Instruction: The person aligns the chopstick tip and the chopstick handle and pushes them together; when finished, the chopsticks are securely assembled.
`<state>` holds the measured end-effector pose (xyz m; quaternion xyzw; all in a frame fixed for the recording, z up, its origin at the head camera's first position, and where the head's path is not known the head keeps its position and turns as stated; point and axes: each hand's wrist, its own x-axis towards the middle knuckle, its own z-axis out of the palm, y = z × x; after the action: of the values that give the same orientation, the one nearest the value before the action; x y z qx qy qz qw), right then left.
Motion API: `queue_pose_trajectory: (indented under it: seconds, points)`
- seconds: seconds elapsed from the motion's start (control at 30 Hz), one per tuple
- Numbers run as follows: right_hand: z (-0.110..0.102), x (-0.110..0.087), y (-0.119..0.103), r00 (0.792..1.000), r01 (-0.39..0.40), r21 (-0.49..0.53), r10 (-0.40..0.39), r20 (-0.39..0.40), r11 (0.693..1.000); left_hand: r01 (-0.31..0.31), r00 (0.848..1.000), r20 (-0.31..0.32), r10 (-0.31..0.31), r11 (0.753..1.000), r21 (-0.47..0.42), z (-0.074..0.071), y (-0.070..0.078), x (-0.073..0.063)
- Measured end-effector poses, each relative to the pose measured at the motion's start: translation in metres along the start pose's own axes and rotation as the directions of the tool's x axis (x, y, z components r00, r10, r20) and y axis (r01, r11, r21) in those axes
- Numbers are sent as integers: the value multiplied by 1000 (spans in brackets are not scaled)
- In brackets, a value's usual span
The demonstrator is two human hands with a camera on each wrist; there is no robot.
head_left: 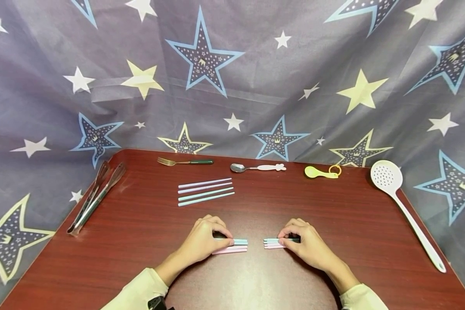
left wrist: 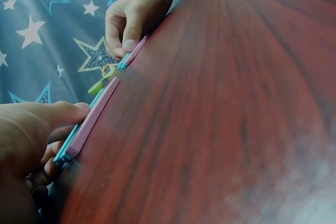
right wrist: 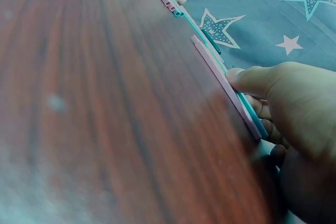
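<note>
My left hand [head_left: 205, 237] pinches light-blue chopsticks [head_left: 240, 242] between thumb and fingers, low at the tabletop. Pink chopsticks [head_left: 238, 249] lie along their near side. Across a short gap, my right hand [head_left: 304, 243] pinches a second bundle, with blue-green chopsticks [head_left: 270, 240] at the back and pink chopsticks [head_left: 273, 246] in front. The two bundles are roughly in line, ends facing each other. In the right wrist view, the thumb presses near the teal chopstick [right wrist: 252, 113] beside a pink chopstick [right wrist: 226, 87]. The palms hide the bundles' outer ends.
Several purple and green chopsticks [head_left: 205, 192] lie in a row farther back. Along the far edge are a fork [head_left: 186, 162], a spoon [head_left: 257, 167] and a yellow-green small spoon [head_left: 319, 172]. Tongs [head_left: 94, 200] lie left, a white skimmer [head_left: 408, 215] right. Star-patterned cloth [head_left: 232, 99] hangs behind.
</note>
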<state>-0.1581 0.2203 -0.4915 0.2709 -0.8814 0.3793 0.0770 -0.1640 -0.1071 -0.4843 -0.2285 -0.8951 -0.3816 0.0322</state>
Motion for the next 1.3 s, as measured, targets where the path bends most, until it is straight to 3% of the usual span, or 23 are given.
queue_pose_trajectory:
  seconds: [0.4,0.67,0.9,1.07,1.17,1.3]
  points:
    - [1,-3,1,1000,20,-5,-20,-22,1000,-8,1000,-9,8,999,-33,2,-4,0]
    - [0,-4,2,999,25,-9,-25,-25,1000,-62,995,-80,55,995,-77,1,-6,3]
    - [-1,-2,2,998,25,14,-24,-50,1000,49,990,-132,-57,997,-65,-4,-5,4]
    - [-1,-2,2,998,24,25,-22,-62,999,88,989,-100,-107,979,-182,-5,-5,4]
    - [-1,-2,3,998,24,30,-22,-66,999,99,989,-90,-120,972,-213,-6,-5,5]
    - [-3,-1,2,998,18,35,-16,-64,999,84,987,-119,-104,982,-167,-7,-4,7]
